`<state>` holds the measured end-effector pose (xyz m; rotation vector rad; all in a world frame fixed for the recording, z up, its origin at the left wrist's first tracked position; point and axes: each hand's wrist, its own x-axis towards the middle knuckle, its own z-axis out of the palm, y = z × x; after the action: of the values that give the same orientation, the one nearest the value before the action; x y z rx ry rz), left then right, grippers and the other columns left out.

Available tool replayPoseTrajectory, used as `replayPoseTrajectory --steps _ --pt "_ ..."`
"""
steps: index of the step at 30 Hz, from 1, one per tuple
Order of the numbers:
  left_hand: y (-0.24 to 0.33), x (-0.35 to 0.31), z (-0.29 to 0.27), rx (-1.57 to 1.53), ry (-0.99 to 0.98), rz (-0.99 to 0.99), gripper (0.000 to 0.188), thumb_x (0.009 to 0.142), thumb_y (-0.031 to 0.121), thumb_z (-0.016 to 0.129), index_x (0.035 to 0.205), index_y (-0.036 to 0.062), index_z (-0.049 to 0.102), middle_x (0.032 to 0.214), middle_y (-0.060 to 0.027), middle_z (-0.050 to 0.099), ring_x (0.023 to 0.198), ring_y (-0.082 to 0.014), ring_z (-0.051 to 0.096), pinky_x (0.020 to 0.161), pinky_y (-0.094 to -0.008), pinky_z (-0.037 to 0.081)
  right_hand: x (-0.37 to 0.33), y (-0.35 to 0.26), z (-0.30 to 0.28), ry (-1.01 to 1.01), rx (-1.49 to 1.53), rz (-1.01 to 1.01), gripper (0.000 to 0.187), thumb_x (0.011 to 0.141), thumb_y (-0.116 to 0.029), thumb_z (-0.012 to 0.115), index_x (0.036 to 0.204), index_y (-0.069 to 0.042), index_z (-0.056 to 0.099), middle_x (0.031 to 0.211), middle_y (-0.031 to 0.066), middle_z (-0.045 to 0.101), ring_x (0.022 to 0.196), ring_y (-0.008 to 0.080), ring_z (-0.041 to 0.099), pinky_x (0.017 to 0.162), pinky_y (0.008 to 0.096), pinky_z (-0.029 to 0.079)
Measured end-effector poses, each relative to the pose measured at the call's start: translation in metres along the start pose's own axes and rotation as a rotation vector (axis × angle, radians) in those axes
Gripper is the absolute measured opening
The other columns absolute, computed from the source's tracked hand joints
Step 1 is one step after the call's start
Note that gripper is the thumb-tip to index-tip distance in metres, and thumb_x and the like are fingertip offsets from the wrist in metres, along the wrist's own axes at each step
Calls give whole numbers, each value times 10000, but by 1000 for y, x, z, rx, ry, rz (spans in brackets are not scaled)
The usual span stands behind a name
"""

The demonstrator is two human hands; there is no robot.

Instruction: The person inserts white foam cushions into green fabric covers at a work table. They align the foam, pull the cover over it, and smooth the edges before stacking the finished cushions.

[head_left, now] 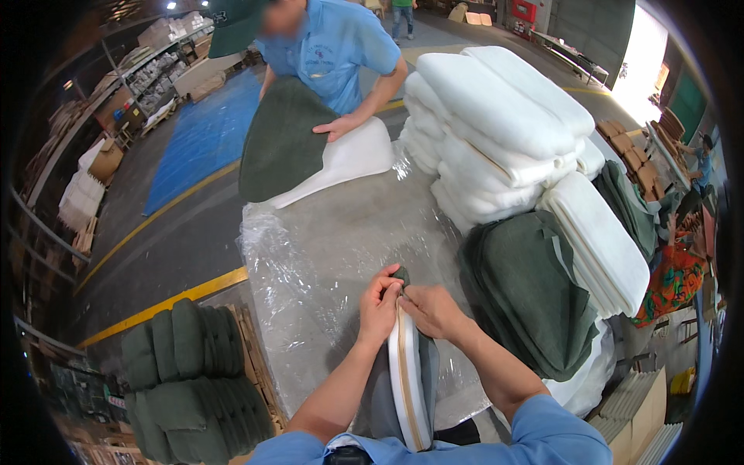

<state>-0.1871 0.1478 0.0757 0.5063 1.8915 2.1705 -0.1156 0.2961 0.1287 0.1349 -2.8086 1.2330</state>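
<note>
A white foam cushion (399,372) with a tan stripe along its side stands on edge against my body. Grey-green fabric (428,368) lies along its sides. At the cushion's far end, my left hand (377,306) pinches a dark green fabric corner (401,273) between closed fingers. Beside it my right hand (434,310) is closed on the same cover at the cushion's tip; its fingertips are partly hidden. Across the table a co-worker (325,54) in a blue shirt holds a dark green cover (283,139) over a white foam piece (360,155).
Plastic film lies over the grey table (349,225). White foam cushions (504,116) are piled at the far right, with folded dark green covers (535,287) nearer me. Several finished green cushions (186,387) sit on a pallet at the lower left.
</note>
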Motion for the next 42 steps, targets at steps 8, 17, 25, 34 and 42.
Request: replayPoseTrajectory --steps 8,17,25,34,42 --pt "4 -16 -5 202 115 96 69 1007 44 638 1003 18 701 1297 -109 625 1225 -206 591 1052 -337 458 -3 32 10 -101 361 157 353 1080 -345 551 1000 -19 658 870 102 694 811 273 666 748 443 513" --pt "2 -15 -12 321 138 148 82 1015 93 655 1041 29 700 1218 -116 631 1173 -221 600 1032 -339 468 60 51 62 -30 1037 200 445 1116 -404 498 1207 -17 696 1215 81 652 1179 182 573 1078 341 420" --pt "27 -108 -28 457 164 -163 532 991 142 701 1438 12 443 1253 -155 633 1119 -226 634 957 -354 520 34 53 122 307 542 338 741 1123 -578 253 1549 -4 449 1582 244 478 1503 377 407 1252 447 281" --pt "19 -189 -120 -339 498 -641 396 1009 153 631 1339 -59 571 1254 -164 697 1131 -281 693 934 -415 582 -114 32 117 -215 971 782 723 1019 -472 666 1540 -9 474 1509 161 547 1268 269 610 1092 412 468" --pt "25 -178 -125 -730 120 -478 595 1098 437 482 1481 -15 532 1434 -162 639 1277 -339 633 1096 -493 514 -122 -55 -4 -201 1154 454 860 872 -234 787 1574 22 362 1451 215 541 1332 294 561 1143 430 440"
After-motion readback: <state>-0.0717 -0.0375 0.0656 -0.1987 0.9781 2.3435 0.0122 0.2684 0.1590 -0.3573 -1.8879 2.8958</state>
